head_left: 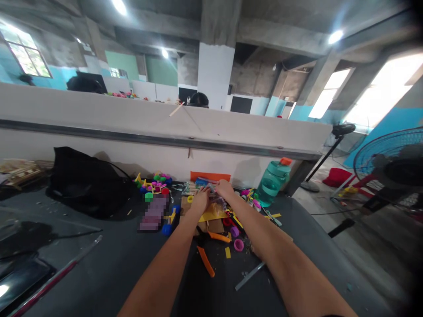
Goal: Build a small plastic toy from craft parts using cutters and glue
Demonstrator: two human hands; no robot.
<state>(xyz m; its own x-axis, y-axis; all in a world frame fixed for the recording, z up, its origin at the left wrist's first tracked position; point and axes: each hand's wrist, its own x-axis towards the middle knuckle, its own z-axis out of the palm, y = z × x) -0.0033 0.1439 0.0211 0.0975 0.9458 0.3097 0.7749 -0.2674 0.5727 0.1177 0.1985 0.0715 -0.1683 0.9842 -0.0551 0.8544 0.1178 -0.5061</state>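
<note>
My left hand (200,200) and my right hand (225,189) sit close together at the middle of the dark table (109,264), fingers down on a clear plastic packet (213,203). The picture does not settle whether either hand grips it. Under the packet lie a yellow sheet (209,215) and brown cardboard (206,226). Below my left wrist are orange-handled pliers (205,260). Colourful plastic caps (153,182) lie heaped to the left, and small pink and red rings (238,245) lie near my right forearm.
A teal water bottle (272,182) with an orange cap stands behind my right hand, and a black bag (86,187) lies at the left. A pale partition wall (132,119) runs behind the table, with a person's head (198,99) beyond it. A standing fan (388,163) is at the right.
</note>
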